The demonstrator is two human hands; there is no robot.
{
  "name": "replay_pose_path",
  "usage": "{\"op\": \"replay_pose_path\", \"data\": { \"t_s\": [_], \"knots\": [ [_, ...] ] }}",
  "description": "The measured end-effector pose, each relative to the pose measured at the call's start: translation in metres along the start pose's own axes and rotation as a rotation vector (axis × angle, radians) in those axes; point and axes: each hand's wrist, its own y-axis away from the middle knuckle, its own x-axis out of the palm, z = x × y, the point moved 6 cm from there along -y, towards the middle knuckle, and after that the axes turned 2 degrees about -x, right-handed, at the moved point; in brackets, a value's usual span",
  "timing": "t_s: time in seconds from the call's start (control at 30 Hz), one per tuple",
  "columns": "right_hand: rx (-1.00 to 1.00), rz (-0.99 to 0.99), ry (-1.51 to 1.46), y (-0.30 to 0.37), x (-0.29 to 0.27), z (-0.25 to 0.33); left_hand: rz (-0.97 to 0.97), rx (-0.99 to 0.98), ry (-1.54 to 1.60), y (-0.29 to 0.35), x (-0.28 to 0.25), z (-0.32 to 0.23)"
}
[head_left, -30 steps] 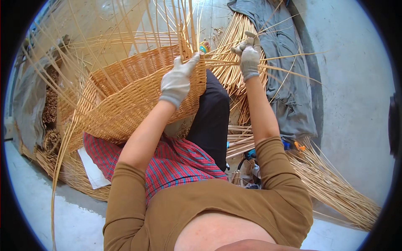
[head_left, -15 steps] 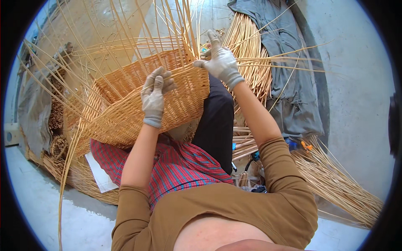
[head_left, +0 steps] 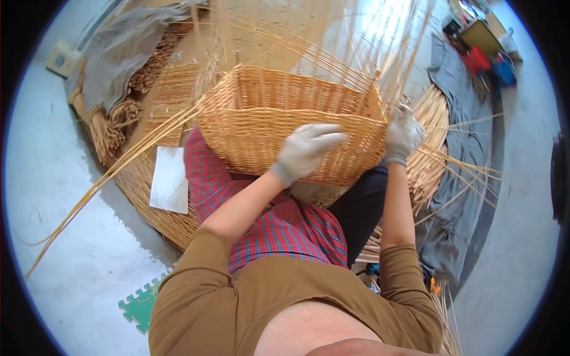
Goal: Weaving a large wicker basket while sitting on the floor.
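A rectangular wicker basket [head_left: 261, 142] lies across my lap, its open top facing away from me and long loose rods sticking out of its rim. In front of its near wall is my left hand [head_left: 309, 148], in a whitish glove, fingers stretched out and holding nothing. My right hand [head_left: 405, 135], gloved too, is closed at the basket's right corner; its fingertips are partly hidden. Several rods [head_left: 463, 166] fan out to the right beside that hand. A bundle of long rods [head_left: 136, 148] runs out from the left corner.
Peeled sticks [head_left: 428, 160] are piled on dark cloth [head_left: 454, 219] at right. Bundled rods [head_left: 107, 133] and grey cloth [head_left: 122, 41] lie at left, near a white sheet [head_left: 169, 181]. A green foam mat [head_left: 139, 308] is at lower left, a red container [head_left: 475, 60] at far right.
The basket has swung round to lie more squarely across my lap, and the view has shifted. My left hand has straightened its fingers; my right hand has closed at the right corner.
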Motion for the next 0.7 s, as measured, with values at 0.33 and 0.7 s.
{"op": "replay_pose_path", "data": {
  "t_s": [0.33, 0.7],
  "knots": [
    [-0.179, 0.584, -1.701, 0.098, -0.082, 0.324, -0.576, -0.806, -0.249, 0.154, -0.203, 0.15],
    [-1.289, 0.144, -1.224, 0.169, -0.161, 0.44, -0.939, -0.757, 0.757, 0.159, -0.194, 0.099]
  ]
}}
